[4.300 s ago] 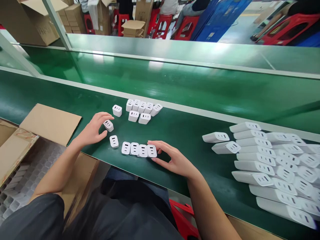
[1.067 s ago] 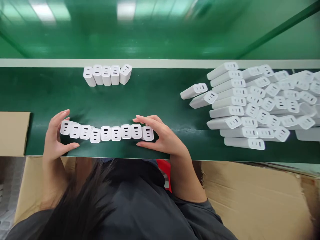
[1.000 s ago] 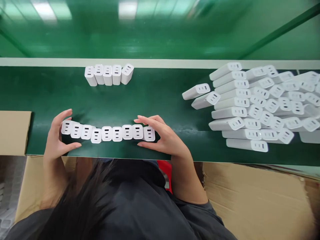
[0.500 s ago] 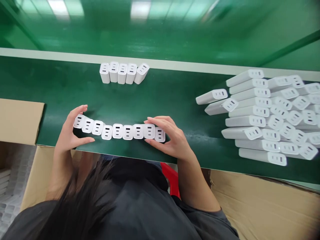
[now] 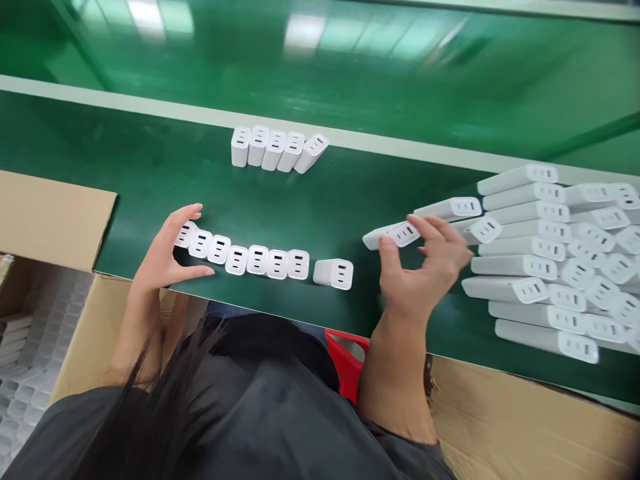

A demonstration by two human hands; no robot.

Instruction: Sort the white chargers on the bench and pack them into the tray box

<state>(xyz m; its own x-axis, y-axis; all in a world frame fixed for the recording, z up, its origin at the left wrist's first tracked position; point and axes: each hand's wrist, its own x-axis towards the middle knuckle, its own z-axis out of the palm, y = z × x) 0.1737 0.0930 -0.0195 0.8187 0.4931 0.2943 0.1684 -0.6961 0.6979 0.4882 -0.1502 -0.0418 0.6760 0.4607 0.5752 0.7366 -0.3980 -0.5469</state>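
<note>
A row of several white chargers with port slots on their top faces stands near the table's front edge. My left hand curves around the row's left end, thumb and fingers spread apart. Just right of the row, one charger stands apart, leaning. Farther right, my right hand has thumb and forefinger at the port end of another tilted charger. Its other fingers are partly curled, near two more chargers, one of them partly hidden.
A short row of white chargers stands near the back ledge, its rightmost one leaning. A large group of chargers fills the right side of the green table. Cardboard lies at left. A red seat shows below.
My right hand has moved right from the row's right end, with one charger now there. Another charger now stands separate from the row. My left hand keeps its place around the left end.
</note>
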